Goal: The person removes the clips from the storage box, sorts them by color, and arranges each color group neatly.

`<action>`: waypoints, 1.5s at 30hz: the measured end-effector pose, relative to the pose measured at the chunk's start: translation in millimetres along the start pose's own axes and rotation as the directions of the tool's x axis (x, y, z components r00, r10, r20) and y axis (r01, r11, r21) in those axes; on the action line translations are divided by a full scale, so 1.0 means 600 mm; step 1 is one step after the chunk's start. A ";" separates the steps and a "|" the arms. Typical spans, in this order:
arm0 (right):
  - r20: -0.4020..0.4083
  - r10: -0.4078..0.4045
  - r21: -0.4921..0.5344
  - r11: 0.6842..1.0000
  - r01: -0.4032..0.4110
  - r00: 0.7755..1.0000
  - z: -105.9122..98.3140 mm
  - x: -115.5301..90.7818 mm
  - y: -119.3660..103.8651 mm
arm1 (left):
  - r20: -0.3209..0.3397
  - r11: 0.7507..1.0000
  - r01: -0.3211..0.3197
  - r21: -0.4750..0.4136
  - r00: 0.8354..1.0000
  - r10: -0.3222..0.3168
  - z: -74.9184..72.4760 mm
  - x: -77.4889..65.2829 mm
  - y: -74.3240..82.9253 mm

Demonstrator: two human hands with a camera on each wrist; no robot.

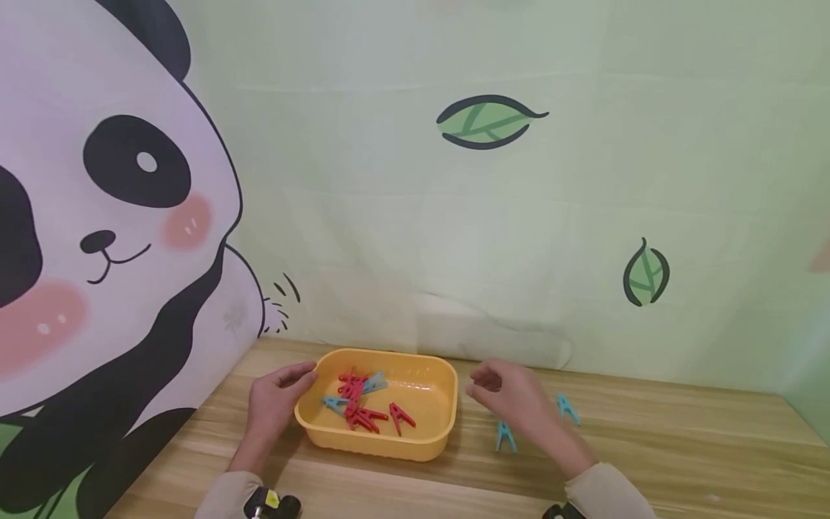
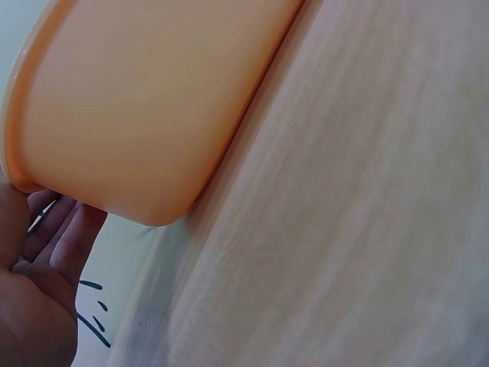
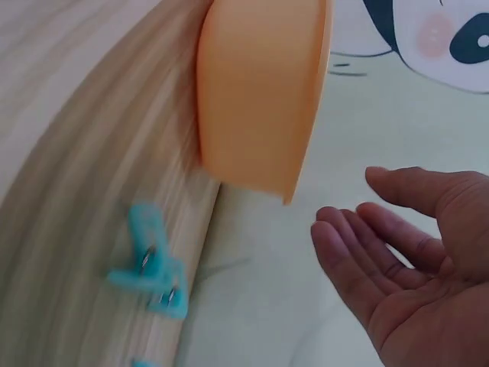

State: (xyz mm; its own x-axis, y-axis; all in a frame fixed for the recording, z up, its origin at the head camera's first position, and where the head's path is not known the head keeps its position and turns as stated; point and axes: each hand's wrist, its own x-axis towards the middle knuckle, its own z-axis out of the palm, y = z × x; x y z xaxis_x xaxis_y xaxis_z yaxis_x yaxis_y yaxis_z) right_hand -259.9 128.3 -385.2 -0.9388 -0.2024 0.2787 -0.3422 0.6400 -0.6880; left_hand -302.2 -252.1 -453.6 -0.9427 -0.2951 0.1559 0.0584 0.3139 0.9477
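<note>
A yellow plastic basin (image 1: 415, 450) stands on the table, holding several red clothespins (image 1: 401, 418) and some blue ones (image 1: 335, 404). At the basin's left end, my left hand (image 1: 275, 400) touches the outside near the rim with loosely extended fingers; its fingertips are partly hidden behind the wall in the left wrist view. My right hand (image 1: 512, 396) hovers just off the basin's right end, nothing in it, fingers loosely bent and thumb apart. Beneath and beside the right forearm lie two blue clothespins, a nearer one (image 1: 506, 437) and a farther one (image 1: 568, 409).
The wood-grain table (image 1: 687, 447) meets a pale green backdrop (image 1: 363, 216) right behind the basin. A large printed panda (image 1: 194, 317) covers the left side. Bare tabletop extends to the right of the blue clothespins.
</note>
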 end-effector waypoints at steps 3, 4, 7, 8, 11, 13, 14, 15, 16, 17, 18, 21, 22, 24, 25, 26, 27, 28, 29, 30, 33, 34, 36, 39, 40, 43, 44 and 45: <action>0.008 -0.117 0.048 0.992 0.117 0.993 0.015 0.014 -0.009 | 0.003 1.000 0.003 0.003 1.000 -0.003 0.000 0.000 0.000; 0.015 -0.155 0.066 0.986 0.154 0.988 0.020 0.018 -0.011 | 0.004 1.000 0.003 0.005 1.000 -0.003 0.000 0.000 -0.001; 0.041 -0.233 0.109 0.968 0.228 0.972 0.037 0.029 -0.018 | 0.003 1.000 0.005 0.009 1.000 -0.005 0.000 0.000 -0.001; 0.047 -0.246 0.118 0.964 0.239 0.968 0.043 0.032 -0.021 | 0.002 1.000 0.005 0.011 1.000 -0.005 -0.001 0.000 -0.001; 0.062 -0.265 0.120 0.959 0.256 0.962 0.057 0.042 -0.030 | -0.002 1.000 0.005 0.017 1.000 -0.005 -0.002 -0.002 -0.001; 0.067 -0.277 0.116 0.956 0.269 0.958 0.066 0.048 -0.035 | -0.003 1.000 0.005 0.019 1.000 -0.005 -0.002 -0.002 -0.002; 0.070 -0.281 0.108 0.956 0.273 0.957 0.070 0.052 -0.037 | -0.004 1.000 0.005 0.021 1.000 -0.005 -0.003 -0.002 -0.002; 0.075 -0.284 0.100 0.956 0.277 0.956 0.074 0.055 -0.040 | -0.005 1.000 0.004 0.022 1.000 -0.004 -0.003 -0.003 -0.002; 0.081 -0.287 0.093 0.956 0.280 0.954 0.077 0.058 -0.042 | -0.005 1.000 0.004 0.023 1.000 -0.004 -0.003 -0.002 -0.003; 0.088 -0.289 0.090 0.955 0.281 0.953 0.081 0.061 -0.044 | -0.006 1.000 0.002 0.022 1.000 -0.002 -0.004 -0.003 -0.004; 0.094 -0.288 0.083 0.956 0.280 0.953 0.085 0.064 -0.045 | -0.006 1.000 0.001 0.021 1.000 -0.001 -0.004 -0.003 -0.004; 0.119 -0.289 0.081 0.956 0.281 0.950 0.094 0.073 -0.048 | -0.007 1.000 0.000 0.014 1.000 0.000 -0.004 -0.003 -0.005; 0.128 -0.290 0.084 0.956 0.281 0.948 0.096 0.075 -0.048 | -0.007 1.000 -0.001 0.013 1.000 0.001 -0.004 -0.003 -0.005; 0.148 -0.282 0.087 0.958 0.272 0.948 0.103 0.080 -0.048 | -0.008 1.000 -0.001 0.014 1.000 0.001 -0.004 -0.003 -0.005; 0.160 -0.281 0.093 0.959 0.269 0.946 0.106 0.083 -0.048 | -0.009 1.000 -0.002 0.015 1.000 0.002 -0.004 -0.003 -0.005; 0.173 -0.276 0.094 0.960 0.263 0.945 0.110 0.086 -0.048 | -0.010 1.000 -0.004 0.016 1.000 0.004 -0.004 -0.003 -0.005; 0.187 -0.273 0.096 0.961 0.260 0.944 0.113 0.088 -0.048 | -0.011 1.000 -0.005 0.019 1.000 0.005 -0.004 -0.003 -0.005; 0.198 -0.274 0.099 0.961 0.258 0.941 0.117 0.090 -0.048 | -0.011 1.000 -0.005 0.021 1.000 0.006 -0.004 -0.003 -0.006; 0.207 -0.275 0.098 0.961 0.260 0.939 0.122 0.092 -0.048 | -0.012 1.000 -0.006 0.022 1.000 0.007 -0.004 -0.003 -0.005; 0.214 -0.282 0.097 0.959 0.267 0.935 0.126 0.094 -0.047 | -0.012 1.000 -0.008 0.023 1.000 0.008 -0.004 -0.003 -0.005; 0.222 -0.299 0.094 0.954 0.284 0.928 0.138 0.098 -0.048 | -0.012 1.000 -0.009 0.024 1.000 0.010 -0.003 -0.003 -0.005; 0.223 -0.302 0.094 0.953 0.287 0.927 0.142 0.100 -0.048 | -0.011 1.000 -0.009 0.024 1.000 0.009 -0.003 -0.003 -0.005; 0.225 -0.303 0.081 0.953 0.292 0.926 0.151 0.103 -0.048 | -0.009 1.000 -0.008 0.020 1.000 0.008 -0.002 -0.002 -0.004; 0.237 -0.293 0.064 0.956 0.286 0.926 0.162 0.107 -0.048 | -0.007 1.000 -0.008 0.013 1.000 0.008 0.000 -0.001 -0.003; 0.240 -0.289 0.059 0.957 0.284 0.927 0.165 0.109 -0.048 | -0.007 1.000 -0.009 0.013 1.000 0.009 0.000 -0.001 -0.002; 0.243 -0.279 0.048 0.960 0.276 0.929 0.174 0.113 -0.047 | -0.006 1.000 -0.014 0.017 1.000 0.014 0.001 0.001 -0.002; 0.242 -0.276 0.042 0.961 0.274 0.930 0.177 0.115 -0.046 | -0.005 1.000 -0.014 0.018 1.000 0.014 0.001 0.001 -0.002; 0.240 -0.274 0.039 0.961 0.273 0.931 0.179 0.116 -0.046 | -0.005 1.000 -0.014 0.019 1.000 0.015 0.000 0.001 -0.002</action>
State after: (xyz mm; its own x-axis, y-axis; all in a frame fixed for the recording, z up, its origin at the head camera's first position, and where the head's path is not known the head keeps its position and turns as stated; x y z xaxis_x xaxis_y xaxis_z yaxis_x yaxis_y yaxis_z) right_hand -320.2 16.9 -418.4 -0.7897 -0.5420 0.2874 -0.5870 0.5312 -0.6110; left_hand -303.2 -252.5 -454.7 -0.9402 -0.2946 0.1709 0.0659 0.3349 0.9399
